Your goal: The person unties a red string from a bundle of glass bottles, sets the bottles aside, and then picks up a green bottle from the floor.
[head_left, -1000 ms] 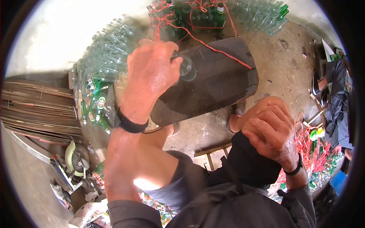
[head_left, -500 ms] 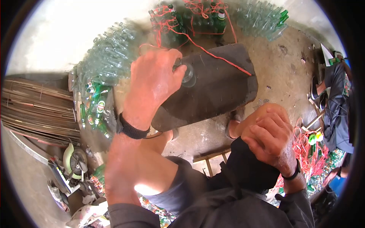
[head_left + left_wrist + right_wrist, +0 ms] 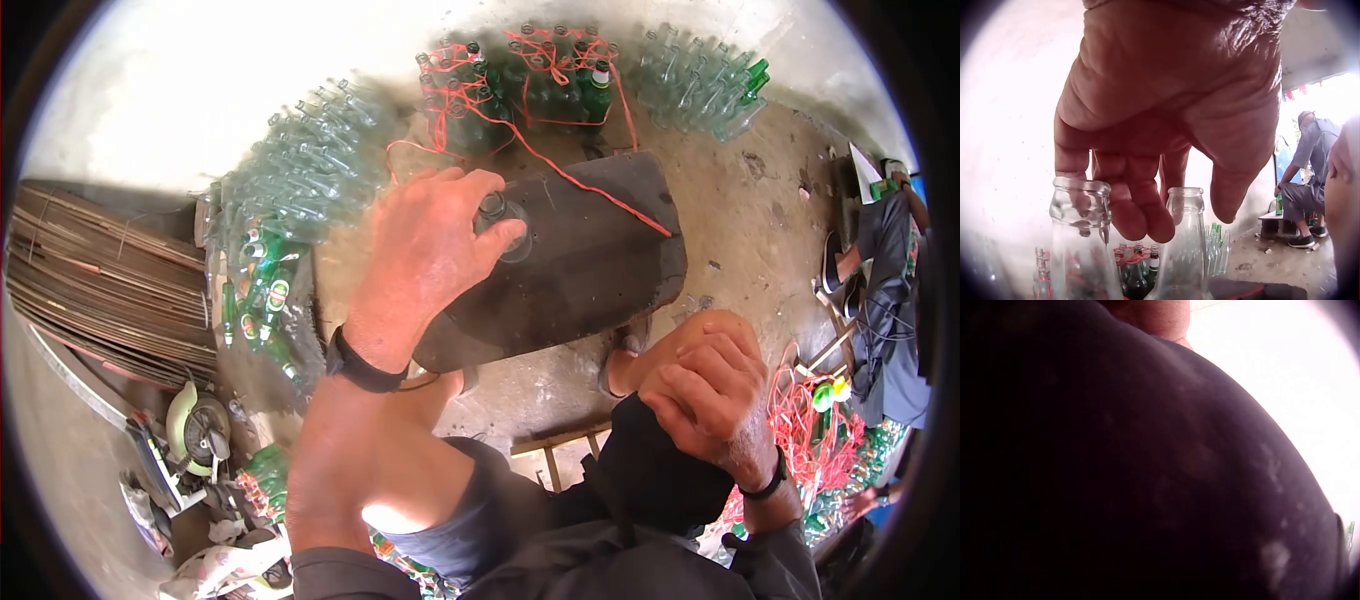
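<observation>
My left hand reaches over the near-left end of a dark board, above clear glass bottles. In the left wrist view, the fingers hang down between and behind two upright bottle necks, the left bottle and the right bottle. The thumb stands apart to the right of the right bottle, not pinching it. In the head view one clear bottle shows beside the thumb; the palm hides what lies beneath. My right hand rests on the knee, its fingers loosely curled, holding nothing.
Red twine crosses the board from twine-tied bottles behind it. Clear bottles and green bottles crowd the left; more bottles stand back right. A red twine heap lies right, near another person.
The head view has tilted, so board and bottles appear lower. My left thumb and forefinger stand wider apart around the bottle neck. The right hand stays on the knee.
</observation>
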Available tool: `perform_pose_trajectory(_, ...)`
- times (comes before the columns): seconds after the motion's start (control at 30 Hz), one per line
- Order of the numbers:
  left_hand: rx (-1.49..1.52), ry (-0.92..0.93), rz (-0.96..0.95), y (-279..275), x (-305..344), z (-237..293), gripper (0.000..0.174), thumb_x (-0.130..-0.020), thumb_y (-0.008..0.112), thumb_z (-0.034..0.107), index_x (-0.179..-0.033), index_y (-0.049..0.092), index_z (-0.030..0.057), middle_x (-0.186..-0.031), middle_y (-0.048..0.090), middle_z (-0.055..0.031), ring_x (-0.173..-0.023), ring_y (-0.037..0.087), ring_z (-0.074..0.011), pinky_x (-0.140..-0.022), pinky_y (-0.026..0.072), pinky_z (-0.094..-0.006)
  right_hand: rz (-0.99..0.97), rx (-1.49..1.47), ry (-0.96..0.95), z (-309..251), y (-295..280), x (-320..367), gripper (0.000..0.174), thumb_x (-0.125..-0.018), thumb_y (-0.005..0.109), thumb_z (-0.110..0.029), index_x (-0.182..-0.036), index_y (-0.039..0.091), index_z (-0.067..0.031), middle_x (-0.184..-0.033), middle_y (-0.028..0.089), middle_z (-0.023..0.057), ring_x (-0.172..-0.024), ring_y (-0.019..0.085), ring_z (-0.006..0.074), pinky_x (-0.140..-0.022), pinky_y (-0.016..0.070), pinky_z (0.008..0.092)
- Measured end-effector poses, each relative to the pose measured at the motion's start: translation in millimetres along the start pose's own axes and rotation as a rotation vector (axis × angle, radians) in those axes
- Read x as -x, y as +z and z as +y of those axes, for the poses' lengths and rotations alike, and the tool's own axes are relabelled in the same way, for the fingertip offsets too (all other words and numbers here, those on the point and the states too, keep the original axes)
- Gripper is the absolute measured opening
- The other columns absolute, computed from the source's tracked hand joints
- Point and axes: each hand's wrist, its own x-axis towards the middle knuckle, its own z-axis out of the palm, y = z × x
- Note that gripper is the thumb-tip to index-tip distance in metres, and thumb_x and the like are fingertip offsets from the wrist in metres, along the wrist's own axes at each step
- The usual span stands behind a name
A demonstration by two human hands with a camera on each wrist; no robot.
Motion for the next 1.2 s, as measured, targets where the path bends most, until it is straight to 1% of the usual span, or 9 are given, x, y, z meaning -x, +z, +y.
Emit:
perform_pose_trajectory(0.1,0.048,0.006,0.053,0,1,-1,0.043,-0.081,0.091,0.031,-0.117,0.079,0.0116,-0.094,0.076,-0.0092,-0.091,0.073,-0.0267,-0.079,0.0587,-0.0413,-0.038,0.006,-0.029,5,-10,-7,0.026,-0.071,0.09,-0.011,-0.09,0.072,-0.0075,-0.09,0.071,0.0076,-0.091,0.069,0.0304,-0.092,0.0547,0.0473)
perform_pose_trajectory(0.3,0.127,-0.027,0.177,-18,6,2,0.046,-0.083,0.091,0.026,-0.124,0.076,0.0094,-0.097,0.072,-0.01,-0.095,0.069,-0.0264,-0.084,0.0576,-0.0402,-0.207,-0.394,0.326,92,-4,-43,0.01,-0.09,0.077,-0.01,-0.096,0.073,-0.0024,-0.092,0.073,0.0125,-0.083,0.072,0.0293,-0.075,0.0561,0.0389)
perform_pose_trajectory(0.43,0.197,-0.035,0.267,-19,9,-15,0.043,-0.093,0.085,0.034,-0.121,0.076,0.004,-0.098,0.073,-0.012,-0.088,0.071,-0.0297,-0.074,0.0583,-0.0407,-0.37,-0.189,0.498,194,63,-56,0.022,-0.089,0.08,-0.021,-0.1,0.074,-0.0031,-0.093,0.073,0.0136,-0.086,0.073,0.031,-0.077,0.0564,0.0416)
perform_pose_trajectory(0.67,0.261,-0.242,0.376,-34,15,-28,0.043,-0.105,0.073,0.036,-0.125,0.074,-0.0009,-0.096,0.075,-0.0131,-0.086,0.069,-0.0189,-0.068,0.0561,-0.0352,-0.452,0.248,0.396,245,135,-59,0.025,-0.087,0.079,-0.027,-0.093,0.071,-0.0039,-0.089,0.073,0.018,-0.091,0.071,0.0425,-0.077,0.0559,0.0512)
perform_pose_trajectory(0.77,0.251,-0.32,0.314,-38,17,-28,0.043,-0.11,0.066,0.038,-0.13,0.073,0.0005,-0.106,0.075,-0.0105,-0.099,0.067,-0.0151,-0.089,0.0554,-0.0337,-0.352,0.167,0.411,255,158,-49,0.021,-0.087,0.076,-0.025,-0.091,0.07,-0.0049,-0.089,0.073,0.0194,-0.09,0.071,0.0447,-0.077,0.0561,0.0536)
perform_pose_trajectory(0.87,0.234,-0.252,0.395,-35,15,-33,0.041,-0.106,0.072,0.035,-0.124,0.074,-0.0015,-0.096,0.076,-0.0133,-0.084,0.07,-0.0186,-0.069,0.0563,-0.0339,-0.356,0.275,0.349,267,165,-43,0.017,-0.088,0.073,-0.022,-0.087,0.07,-0.005,-0.085,0.072,0.0211,-0.085,0.07,0.0468,-0.076,0.0559,0.0556)
perform_pose_trajectory(1.03,0.246,-0.301,0.442,-36,16,-48,0.036,-0.105,0.073,0.031,-0.123,0.075,-0.0001,-0.096,0.076,-0.014,-0.083,0.07,-0.0191,-0.071,0.057,-0.0347,-0.184,0.025,0.318,260,127,-78,0.026,-0.094,0.071,-0.025,-0.082,0.067,-0.0027,-0.076,0.068,0.0226,-0.077,0.069,0.0471,-0.07,0.0537,0.0544)
perform_pose_trajectory(1.1,0.222,-0.321,0.464,-40,17,-60,0.034,-0.104,0.073,0.029,-0.123,0.075,0.0003,-0.096,0.076,-0.0144,-0.083,0.071,-0.0197,-0.073,0.0573,-0.0352,0.024,0.058,0.368,307,116,-94,0.02,-0.097,0.072,-0.016,-0.087,0.063,-0.0021,-0.076,0.064,0.0197,-0.073,0.065,0.0374,-0.067,0.0506,0.0458)
perform_pose_trajectory(1.2,0.158,-0.428,0.464,-49,22,-90,0.031,-0.101,0.074,0.022,-0.123,0.075,0.0008,-0.099,0.077,-0.0166,-0.085,0.074,-0.0232,-0.077,0.0576,-0.0369,0.355,0.217,0.325,346,83,-110,0.022,-0.096,0.071,-0.008,-0.116,0.067,-0.0016,-0.098,0.072,0.0191,-0.081,0.068,0.0328,-0.074,0.055,0.0419)
